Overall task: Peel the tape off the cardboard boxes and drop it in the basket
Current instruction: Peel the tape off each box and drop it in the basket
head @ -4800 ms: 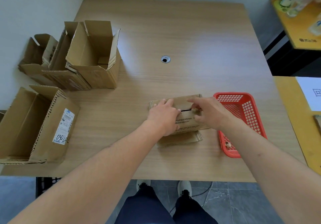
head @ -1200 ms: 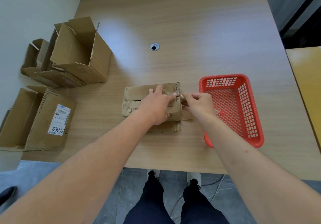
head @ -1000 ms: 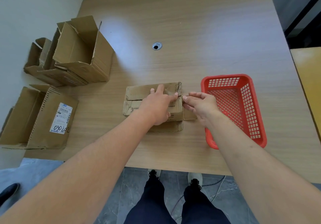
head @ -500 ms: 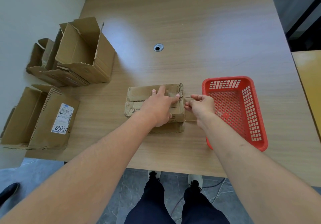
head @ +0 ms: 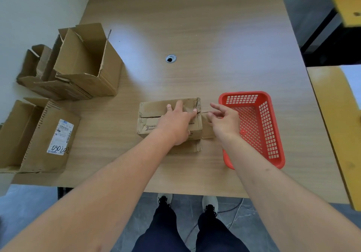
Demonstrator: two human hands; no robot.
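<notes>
left hand point(head: 175, 122): we press it flat, fingers spread, on the small box point(head: 154, 117) mid-table.
right hand point(head: 224, 121): beside the box's right end, fingers loosely curled; any tape pinched, we cannot tell.
basket point(head: 273, 114): red, just right.
step: peeling; next likely regrip the tape end.

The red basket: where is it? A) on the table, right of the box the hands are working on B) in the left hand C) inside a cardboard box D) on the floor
A: the red basket sits on the table, just right of the flat box under the left hand.
</notes>
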